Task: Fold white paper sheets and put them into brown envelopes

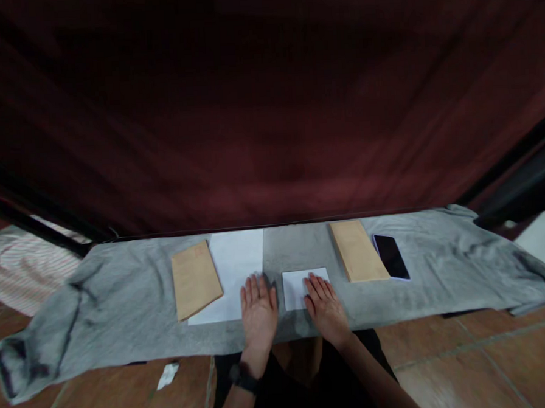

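"Small white paper (pixel 294 290), that's what the right hand (pixel 327 311) is on, isn't it?"

"Looks so. Palm down, fingers straight and close together, laid over its right part; the left part shows bare beside the thumb. Nothing's pinched."

"How would it handle?"

"Light, I'd say, a bit limp and easily creased; a sideways push would probably slide it. Whether it's folded or a single layer, I can't tell from where I stand. I'd take it by the left edge, which the fingers leave uncovered."

"And the left hand (pixel 259 314)?"

"Just left of that paper, apart from it. Fingers straight, slightly spread, gripping nothing. They overlap the near right part of a large white sheet (pixel 234 261); whether they press on it, I can't make out."

"What's farther out?"

"Left of the left fingers, a brown envelope (pixel 197 280), by the look of it, lies partly over the sheet. Right of the right fingers and a little beyond them sits a brown paper stack (pixel 359 251), with a smartphone (pixel 391 255) right beside it. Gray cloth (pixel 135 296) spreads out to both sides."
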Available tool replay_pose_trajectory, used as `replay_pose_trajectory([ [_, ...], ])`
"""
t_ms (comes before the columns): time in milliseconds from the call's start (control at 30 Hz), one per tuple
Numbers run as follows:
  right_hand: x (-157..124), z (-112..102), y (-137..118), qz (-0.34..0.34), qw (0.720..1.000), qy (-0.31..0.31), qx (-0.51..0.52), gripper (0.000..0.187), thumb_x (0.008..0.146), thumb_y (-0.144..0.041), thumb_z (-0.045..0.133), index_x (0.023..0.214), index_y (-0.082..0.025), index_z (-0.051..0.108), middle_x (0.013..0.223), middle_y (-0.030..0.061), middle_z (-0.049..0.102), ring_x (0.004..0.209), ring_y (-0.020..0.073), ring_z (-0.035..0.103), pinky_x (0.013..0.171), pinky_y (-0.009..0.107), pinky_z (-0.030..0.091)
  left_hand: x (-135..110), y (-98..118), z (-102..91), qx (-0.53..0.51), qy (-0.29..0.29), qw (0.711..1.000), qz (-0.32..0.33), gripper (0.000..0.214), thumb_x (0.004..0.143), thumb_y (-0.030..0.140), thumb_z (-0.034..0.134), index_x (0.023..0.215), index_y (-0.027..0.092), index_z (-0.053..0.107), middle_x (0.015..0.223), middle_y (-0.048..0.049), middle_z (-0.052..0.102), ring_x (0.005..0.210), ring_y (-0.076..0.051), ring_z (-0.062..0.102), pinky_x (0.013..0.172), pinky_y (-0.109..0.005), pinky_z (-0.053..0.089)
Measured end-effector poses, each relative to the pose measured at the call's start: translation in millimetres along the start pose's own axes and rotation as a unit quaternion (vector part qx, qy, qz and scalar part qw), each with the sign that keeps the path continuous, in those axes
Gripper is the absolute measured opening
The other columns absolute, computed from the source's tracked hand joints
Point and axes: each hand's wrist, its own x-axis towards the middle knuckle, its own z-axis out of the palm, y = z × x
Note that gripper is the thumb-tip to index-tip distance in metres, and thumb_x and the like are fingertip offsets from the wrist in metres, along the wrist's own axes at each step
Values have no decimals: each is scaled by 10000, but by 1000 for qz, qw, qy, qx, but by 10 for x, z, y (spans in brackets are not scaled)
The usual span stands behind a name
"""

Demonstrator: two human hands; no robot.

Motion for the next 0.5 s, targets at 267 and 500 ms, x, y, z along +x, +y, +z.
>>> replay_pose_trajectory([
  [267, -23, 11, 46, -2, 1000, -18, 16, 484, 1022, -243, 374, 1499, -176, 424, 1570, 98, 400, 1454, 246, 355, 1183, 465, 323, -425, 469, 250, -104, -58, 971, 205, 520, 1014, 297, 355, 1507, 128, 356, 1528, -150, 463, 1441, -257, 392, 1154, -505, 406],
  [500, 57, -135, -42, 2, 996, -20, 93, 487, 1055, -261, 276, 1521, -168, 385, 1534, 98, 456, 1447, 204, 372, 1187, 452, 345, -526, 390, 227, -66, -75, 973, 209, 606, 989, 304, 395, 1554, 136, 258, 1583, -149, 372, 1472, -264, 329, 1168, -497, 378],
])
